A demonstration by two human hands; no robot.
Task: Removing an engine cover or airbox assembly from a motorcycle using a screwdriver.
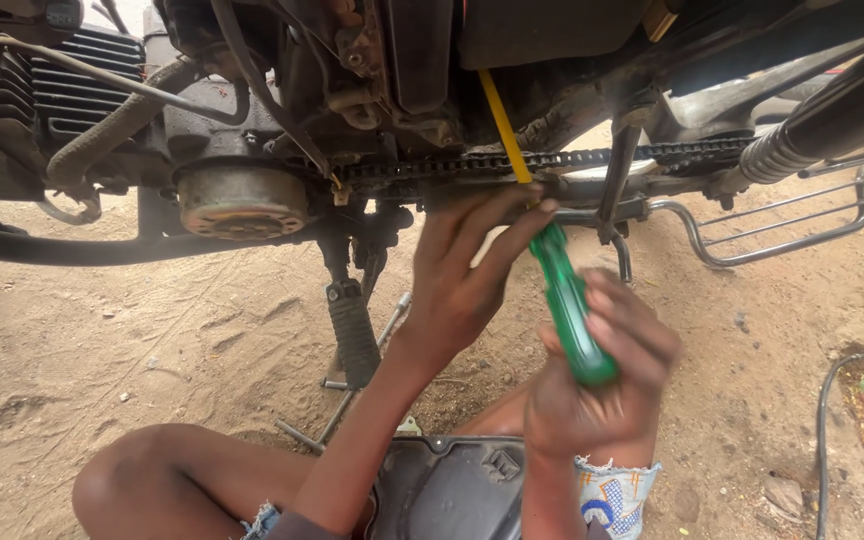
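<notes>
Motorcycle [392,90], underside seen from ground level, filling the upper band from 9 to 3 o'clock; finned engine block [72,80] at 10 o'clock, round dull-metal cover [242,200] below it. Sandy ground [102,330] across the lower half. Bare knee [162,475] at 7 o'clock. Dark moulded cover panel [452,490] lying at 6 o'clock, between the forearms. Chrome guard rail [782,225] at 3 o'clock, just below a coiled shock spring [782,150]. Drive chain [572,158] running level from centre toward 2 o'clock. Rubber-clad footpeg [352,325] hanging just left of centre, thin metal rod [352,395] on the sand beneath it. Black hose [824,440] curling at 4 o'clock.

Left hand [462,275] at centre, fingers spread and extended upward, fingertips [537,208] touching the screwdriver shaft just under the chain; grip not closed around anything. Right hand [602,385] at 5 o'clock, fingers curled tight around the lower end of the screwdriver [562,290]. Screwdriver: green translucent handle, yellow shaft, tilted from 5 toward 12 o'clock, shaft crossing the chain and disappearing up into the frame; tip hidden. Patterned cuff [617,495] at the right wrist.
</notes>
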